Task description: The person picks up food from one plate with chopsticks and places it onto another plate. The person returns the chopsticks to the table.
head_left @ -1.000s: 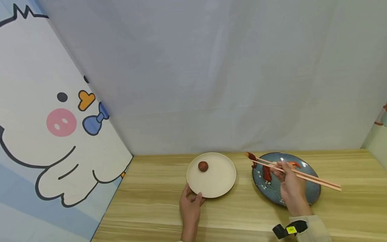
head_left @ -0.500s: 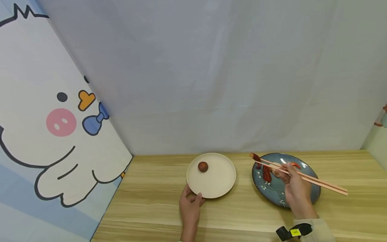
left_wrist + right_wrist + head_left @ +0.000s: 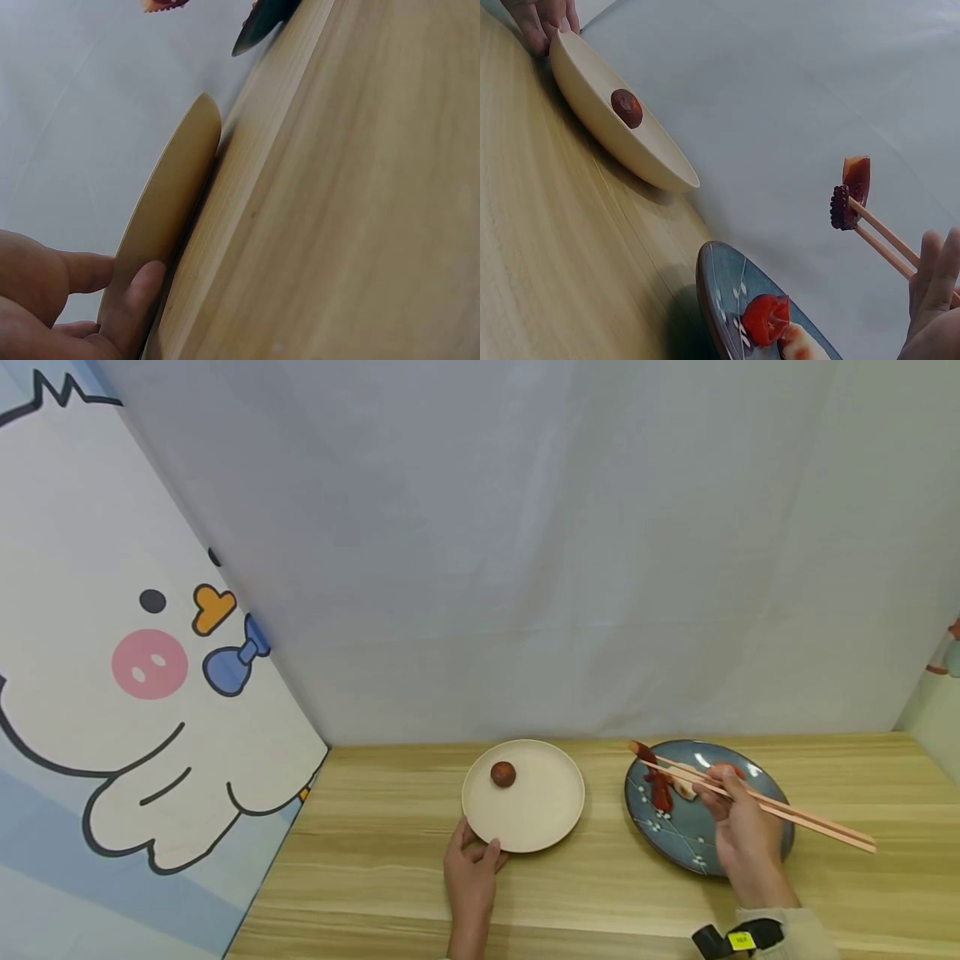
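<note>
My right hand [image 3: 746,839] holds a pair of wooden chopsticks [image 3: 817,827]. Between their tips is a dark red-brown piece with suckers, like an octopus tentacle [image 3: 855,187]; the right wrist view shows it in the air. In the head view it appears at the far left rim of the blue plate [image 3: 678,847]. On that plate lie a red piece of food [image 3: 661,793] and a pale piece [image 3: 682,783], partly behind the chopsticks. My left hand [image 3: 471,868] grips the near-left rim of a cream plate [image 3: 536,814]. A round brown ball [image 3: 503,774] sits on it.
Both plates stand on a wood-grain table [image 3: 375,860], with a strip of tabletop between them. A grey cloth backdrop [image 3: 525,568] rises behind the table. At the left hangs a cartoon-printed sheet [image 3: 67,568].
My right hand has shifted right and slightly toward me, carrying the chopsticks and the tentacle piece away from the cream plate. The left hand and its plate have stayed in place.
</note>
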Demonstrator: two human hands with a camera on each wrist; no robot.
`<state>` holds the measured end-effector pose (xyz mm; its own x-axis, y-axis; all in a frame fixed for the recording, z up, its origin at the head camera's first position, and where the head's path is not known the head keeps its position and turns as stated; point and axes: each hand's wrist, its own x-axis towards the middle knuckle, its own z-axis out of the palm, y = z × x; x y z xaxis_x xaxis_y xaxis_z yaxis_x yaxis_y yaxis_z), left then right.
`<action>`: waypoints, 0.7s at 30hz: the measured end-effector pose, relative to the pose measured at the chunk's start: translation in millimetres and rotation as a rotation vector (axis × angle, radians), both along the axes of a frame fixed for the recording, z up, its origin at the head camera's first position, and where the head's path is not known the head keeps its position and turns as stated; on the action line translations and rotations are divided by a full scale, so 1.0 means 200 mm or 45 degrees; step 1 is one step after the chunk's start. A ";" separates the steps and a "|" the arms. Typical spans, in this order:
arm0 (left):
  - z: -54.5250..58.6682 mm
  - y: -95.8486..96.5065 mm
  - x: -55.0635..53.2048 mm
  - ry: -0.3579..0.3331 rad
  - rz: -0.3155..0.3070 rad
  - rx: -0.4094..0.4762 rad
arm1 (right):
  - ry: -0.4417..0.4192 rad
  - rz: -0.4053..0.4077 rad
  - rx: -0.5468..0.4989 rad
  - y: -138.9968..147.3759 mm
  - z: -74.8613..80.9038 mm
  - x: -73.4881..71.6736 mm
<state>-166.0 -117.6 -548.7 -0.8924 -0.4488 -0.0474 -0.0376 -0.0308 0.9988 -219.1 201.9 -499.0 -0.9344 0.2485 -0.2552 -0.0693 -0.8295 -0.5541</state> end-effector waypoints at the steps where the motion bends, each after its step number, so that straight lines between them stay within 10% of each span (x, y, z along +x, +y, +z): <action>1: 0.00 0.00 0.00 0.003 0.000 0.005 | 0.029 0.014 0.008 0.01 -0.01 0.00; 21: 0.01 0.00 0.00 0.002 0.008 0.017 | 0.129 0.073 -0.017 0.09 -0.03 0.04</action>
<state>-165.3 -116.6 -546.8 -0.8896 -0.4537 -0.0521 -0.0360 -0.0440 0.9984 -211.4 220.1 -505.8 -0.9682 0.1909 -0.1619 -0.0762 -0.8409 -0.5357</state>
